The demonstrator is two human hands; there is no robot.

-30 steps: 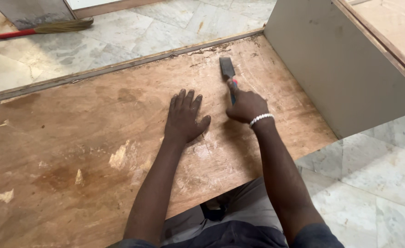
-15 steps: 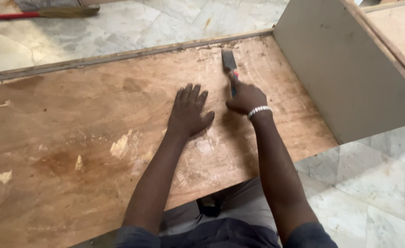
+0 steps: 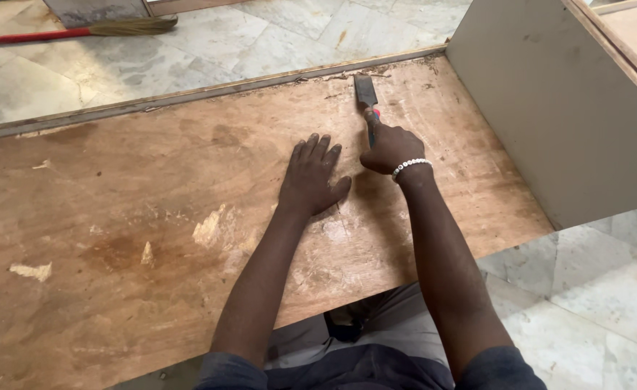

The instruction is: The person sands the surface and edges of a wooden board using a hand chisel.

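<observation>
A large brown plywood board [image 3: 138, 217] lies flat, stained and with pale patches where the surface is torn. My left hand [image 3: 311, 177] rests palm down on it, fingers spread, holding nothing. Just to its right, my right hand [image 3: 391, 148], with a white bead bracelet at the wrist, grips the handle of a chisel [image 3: 366, 94]. The flat metal blade lies on the board and points toward its far edge, where small splinters lie.
A grey upright panel [image 3: 557, 108] stands at the board's right end. A broom [image 3: 80, 30] with a red handle lies on the marble floor [image 3: 261, 36] beyond the far edge. More marble floor shows at the lower right.
My right hand has pushed the chisel farther along the board toward its far edge. My left hand stays flat on the wood beside it.
</observation>
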